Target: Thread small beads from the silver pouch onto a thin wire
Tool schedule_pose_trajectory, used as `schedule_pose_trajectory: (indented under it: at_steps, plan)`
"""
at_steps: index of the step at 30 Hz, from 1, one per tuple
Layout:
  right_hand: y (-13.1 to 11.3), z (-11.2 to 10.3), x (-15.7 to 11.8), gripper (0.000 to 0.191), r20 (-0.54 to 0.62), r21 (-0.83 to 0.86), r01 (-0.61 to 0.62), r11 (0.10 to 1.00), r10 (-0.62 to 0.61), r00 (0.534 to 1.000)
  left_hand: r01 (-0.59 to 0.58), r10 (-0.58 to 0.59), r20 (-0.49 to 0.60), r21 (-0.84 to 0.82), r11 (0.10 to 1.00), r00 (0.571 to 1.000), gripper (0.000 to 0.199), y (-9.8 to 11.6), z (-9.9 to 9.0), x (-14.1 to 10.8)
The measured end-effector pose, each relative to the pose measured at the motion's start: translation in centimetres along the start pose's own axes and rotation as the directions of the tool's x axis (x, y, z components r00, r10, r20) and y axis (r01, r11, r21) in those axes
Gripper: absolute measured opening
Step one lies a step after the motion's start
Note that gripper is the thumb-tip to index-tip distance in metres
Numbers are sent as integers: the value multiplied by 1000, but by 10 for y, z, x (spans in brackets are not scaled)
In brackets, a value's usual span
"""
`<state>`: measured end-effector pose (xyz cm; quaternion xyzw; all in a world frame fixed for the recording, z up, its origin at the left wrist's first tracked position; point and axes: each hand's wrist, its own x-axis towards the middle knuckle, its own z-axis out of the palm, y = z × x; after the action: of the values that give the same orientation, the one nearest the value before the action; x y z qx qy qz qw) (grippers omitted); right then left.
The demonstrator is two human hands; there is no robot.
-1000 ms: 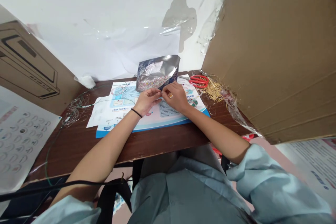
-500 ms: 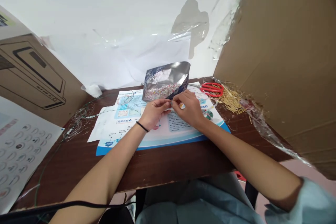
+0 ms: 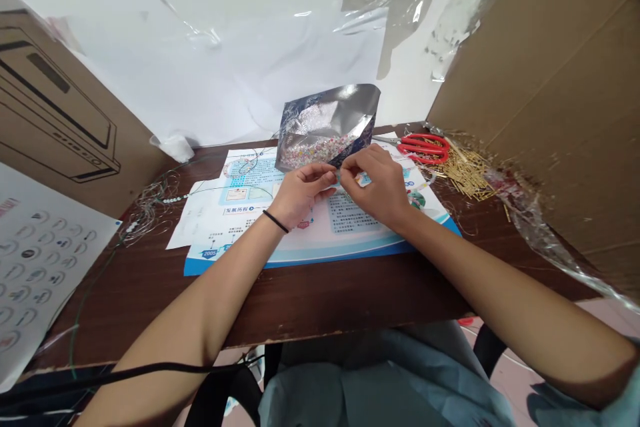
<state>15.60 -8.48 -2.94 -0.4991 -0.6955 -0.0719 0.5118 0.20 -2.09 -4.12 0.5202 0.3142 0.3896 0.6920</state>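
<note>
Tiny piece [image 3: 338, 176] is sitting between the fingertips, just in front of the open bag and over the printed sheet; too small to identify. Left hand [image 3: 299, 199] is pinching at it, thumb and index nearly together, other fingers curling. Right hand [image 3: 379, 185] is pinching at it from the other side, thumb and index closing to a narrow gap. Black band [image 3: 275, 221] is circling the left wrist. Silver-lined bag [image 3: 296, 113] is standing open behind the hands, holding small multicoloured beads [image 3: 317, 149]; no label being legible on it. Printed sheet [image 3: 300, 260] is lying under the hands, showing "发展历程" as a heading and "2005" at lower left; body text is blurring out. Red-handled scissors [image 3: 425, 149] are lying right of the bag, gold sticks [image 3: 467, 175] piling beside them. Clear thread [image 3: 150, 205] is tangling at left, white beads [image 3: 175, 199] stringing out near it. Table [image 3: 350, 303] is carrying all this. Left cardboard box [image 3: 75, 107] is showing a line drawing of a device, its small lettering not reading clearly.
</note>
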Motion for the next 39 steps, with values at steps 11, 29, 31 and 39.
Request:
schedule_pose_trajectory:
  at_steps: [11, 29, 31, 39]
  plan:
    - [2, 4, -1, 14, 6, -39, 4, 999, -3, 1000, -15, 15, 16, -18, 1000, 1000, 24, 1, 3, -3]
    - [0, 2, 0, 14, -26, -42, 9, 999, -10, 1000, -19, 19, 27, 9, 1000, 999, 21, 2, 1, -3]
    - [0, 2, 0, 14, -33, -31, 16, 999, -17, 999, -19, 19, 23, 4, 1000, 1000, 21, 2, 2, -3]
    - [0, 2, -1, 14, -23, -18, 14, 1000, -14, 1000, -18, 18, 8, 1, 1000, 1000, 22, 2, 2, -3]
